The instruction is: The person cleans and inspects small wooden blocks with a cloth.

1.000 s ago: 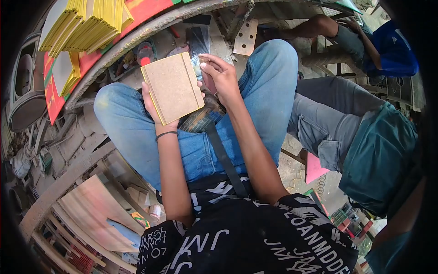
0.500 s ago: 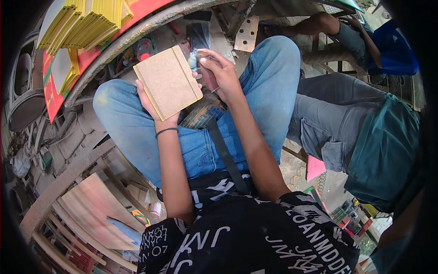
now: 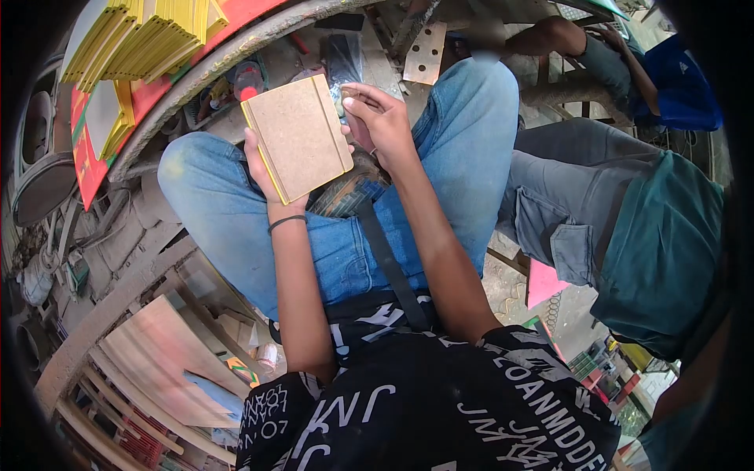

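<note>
My left hand (image 3: pixel 263 174) grips a square brown fibreboard panel (image 3: pixel 300 141) from beneath, thumb along its left edge and fingertips showing at the right edge. The panel has yellow-painted edges, a rounded corner and grooves near two sides. It is tilted above my lap. Just right of it, my right hand (image 3: pixel 383 124) pinches a folded reddish-brown sheet that looks like sandpaper (image 3: pixel 360 135). Its thumb and fingers are close to the panel's upper right edge; whether the sheet touches that edge is hard to make out.
Several yellow-edged panels (image 3: pixel 145 43) are stacked on a red surface (image 3: pixel 88 169) at upper left. A perforated board (image 3: pixel 425 53) lies ahead. A person in grey trousers (image 3: pixel 565 196) is close on my right, and another person's leg (image 3: pixel 542 39) shows beyond.
The panel has turned slightly to a more upright angle and shifted a little right. My right hand has moved slightly, and less of the reddish-brown sheet shows.
</note>
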The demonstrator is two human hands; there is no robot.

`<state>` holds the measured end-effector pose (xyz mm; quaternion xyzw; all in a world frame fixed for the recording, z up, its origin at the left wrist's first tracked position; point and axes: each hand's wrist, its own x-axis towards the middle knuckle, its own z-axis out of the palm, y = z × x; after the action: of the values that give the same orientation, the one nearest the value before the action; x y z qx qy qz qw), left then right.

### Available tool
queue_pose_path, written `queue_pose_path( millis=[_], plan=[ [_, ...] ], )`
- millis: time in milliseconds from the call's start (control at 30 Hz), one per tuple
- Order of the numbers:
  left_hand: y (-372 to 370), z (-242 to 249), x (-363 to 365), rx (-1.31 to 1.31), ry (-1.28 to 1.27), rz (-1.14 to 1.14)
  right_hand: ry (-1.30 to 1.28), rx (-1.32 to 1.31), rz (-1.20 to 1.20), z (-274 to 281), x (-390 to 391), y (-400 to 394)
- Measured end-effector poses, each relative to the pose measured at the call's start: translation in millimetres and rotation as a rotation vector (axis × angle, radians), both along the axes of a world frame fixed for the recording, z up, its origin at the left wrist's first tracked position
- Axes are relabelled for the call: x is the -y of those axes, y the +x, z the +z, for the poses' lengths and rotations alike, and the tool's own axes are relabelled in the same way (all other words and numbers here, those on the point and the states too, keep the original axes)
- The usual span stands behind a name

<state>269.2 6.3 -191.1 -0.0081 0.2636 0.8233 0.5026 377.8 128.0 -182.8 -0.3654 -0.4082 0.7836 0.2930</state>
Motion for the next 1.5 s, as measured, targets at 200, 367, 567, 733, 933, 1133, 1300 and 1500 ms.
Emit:
queue_pose_path(
  millis=[200,367,567,733,933,1133,1300,1500],
  plan=[
    [6,16,-2,-0.029,-0.024,0.013,0.033,0.013,-0.063,-4,-1,-1],
    [2,0,3,-0.047,-0.138,0.072,0.066,0.031,-0.060,-17,0,3],
    [10,11,0,0.073,-0.199,0.060,-0.023,0.081,-0.149,-7,2,2],
    [10,17,-2,-0.019,0.203,-0.280,-0.019,-0.094,-0.348,-32,-6,3],
    [12,13,-7,0.026,0.067,-0.154,0.030,0.027,-0.389,-17,-6,12],
    [13,6,-7,-0.030,0.084,-0.145,0.101,0.164,-0.271,2,0,21],
    [13,-4,-13,-0.024,0.073,-0.263,0.470,0.358,-0.241,-5,6,23],
    [15,-13,-13,-0.102,-0.033,-0.290,0.703,0.354,-0.363,13,28,1]
  ],
)
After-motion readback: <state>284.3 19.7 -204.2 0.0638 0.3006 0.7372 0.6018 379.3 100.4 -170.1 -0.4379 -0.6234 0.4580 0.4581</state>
